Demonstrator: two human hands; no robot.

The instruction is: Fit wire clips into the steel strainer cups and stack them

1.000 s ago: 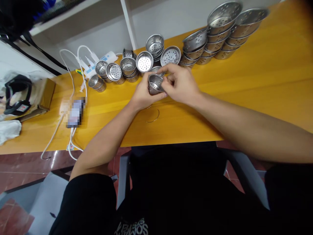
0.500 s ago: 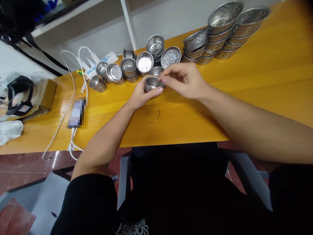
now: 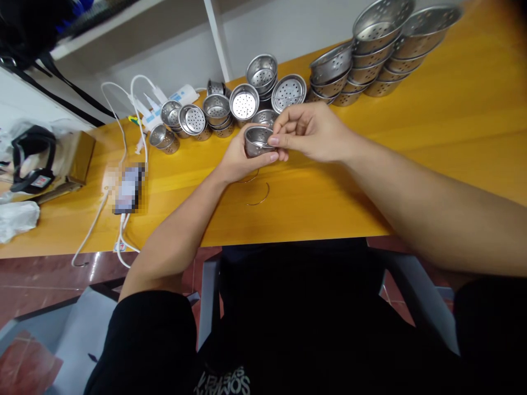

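My left hand (image 3: 239, 159) is wrapped round a small perforated metal cup (image 3: 258, 141), its mouth tilted up toward me. At the cup's right rim, my right hand (image 3: 310, 131) is closed in a pinch of thumb and forefinger; what lies between the fingertips is too small to make out. Below the cup, a thin curved wire (image 3: 263, 198) lies on the table, and a second curved wire (image 3: 250, 178) lies partly hidden by my left forearm. Right behind my hands stands another perforated cup (image 3: 263, 117), partly covered.
Perforated cups in stacks (image 3: 218, 109) line the back of the wooden table (image 3: 329, 214), with taller stacks of wider cups (image 3: 374, 55) at the right. A phone (image 3: 129, 189) on white cables lies at left, near a power strip (image 3: 154, 116). A cardboard box (image 3: 80, 162) stands further left.
My right hand has shifted slightly, its pinch now lower at the cup's right rim. My left hand still holds the cup, whose inside shows a little more. The view has moved slightly.
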